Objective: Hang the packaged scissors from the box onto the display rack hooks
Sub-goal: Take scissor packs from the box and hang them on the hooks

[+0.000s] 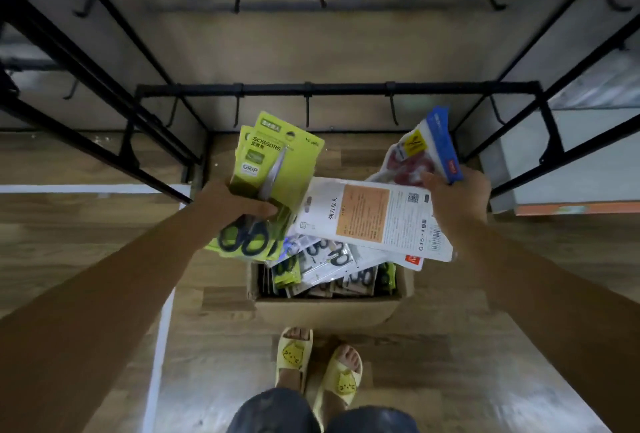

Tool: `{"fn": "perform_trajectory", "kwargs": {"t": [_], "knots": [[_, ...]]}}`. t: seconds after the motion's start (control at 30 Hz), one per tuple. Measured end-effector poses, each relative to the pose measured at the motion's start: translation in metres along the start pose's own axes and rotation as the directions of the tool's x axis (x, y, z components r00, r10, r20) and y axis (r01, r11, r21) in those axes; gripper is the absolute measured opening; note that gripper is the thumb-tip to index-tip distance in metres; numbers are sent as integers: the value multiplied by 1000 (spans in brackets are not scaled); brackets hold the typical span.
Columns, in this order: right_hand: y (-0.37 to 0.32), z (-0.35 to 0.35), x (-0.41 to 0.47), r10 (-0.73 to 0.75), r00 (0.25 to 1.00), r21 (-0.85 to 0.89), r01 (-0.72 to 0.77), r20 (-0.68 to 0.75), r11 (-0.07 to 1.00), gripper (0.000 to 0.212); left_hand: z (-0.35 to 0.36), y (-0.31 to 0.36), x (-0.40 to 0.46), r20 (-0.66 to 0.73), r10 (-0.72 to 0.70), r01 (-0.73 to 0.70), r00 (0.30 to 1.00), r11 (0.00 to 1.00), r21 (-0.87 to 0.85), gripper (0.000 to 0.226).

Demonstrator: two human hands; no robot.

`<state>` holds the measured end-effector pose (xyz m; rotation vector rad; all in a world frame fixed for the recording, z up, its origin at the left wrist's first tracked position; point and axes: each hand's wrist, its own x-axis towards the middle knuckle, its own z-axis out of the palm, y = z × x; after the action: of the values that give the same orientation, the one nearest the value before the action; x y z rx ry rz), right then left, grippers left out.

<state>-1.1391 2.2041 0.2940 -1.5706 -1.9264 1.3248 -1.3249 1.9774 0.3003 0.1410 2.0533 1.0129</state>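
Your left hand grips a fanned stack of green scissor packs above the cardboard box of further packs, your right hand clasps white and blue-topped packs, below the black rack's bare hooks.

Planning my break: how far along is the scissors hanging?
Nothing hung: the rack hooks in view are bare. The left hand grips green scissors packs; the right hand holds white and blue packs. The cardboard box holds more packs.
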Motion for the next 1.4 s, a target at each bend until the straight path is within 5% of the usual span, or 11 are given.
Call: {"fn": "perform_trajectory", "kwargs": {"t": [0.3, 0.47, 0.87, 1.1, 1.2, 1.4], "knots": [[-122, -68, -51, -236, 967, -4, 238, 98, 971, 36, -28, 113, -106, 133, 172, -183, 976, 980, 73, 17], [-186, -104, -80, -376, 914, 29, 376, 151, 926, 42, -48, 166, -166, 241, 246, -227, 939, 968, -107, 28], [-335, -174, -141, -644, 735, -101, 672, 211, 734, 40, -69, 243, -258, 186, 513, -488, 838, 857, -165, 43], [-386, -192, -170, -805, 530, -146, 848, 267, 510, 49, -87, 261, -285, 334, 565, -482, 755, 823, -302, 30], [-400, -192, -175, -817, 508, -134, 861, 272, 491, 52, -97, 268, -288, 342, 578, -487, 741, 813, -320, 43], [-430, -194, -181, -812, 519, -83, 852, 267, 517, 52, -102, 276, -294, 382, 626, -484, 680, 774, -408, 33]]}}
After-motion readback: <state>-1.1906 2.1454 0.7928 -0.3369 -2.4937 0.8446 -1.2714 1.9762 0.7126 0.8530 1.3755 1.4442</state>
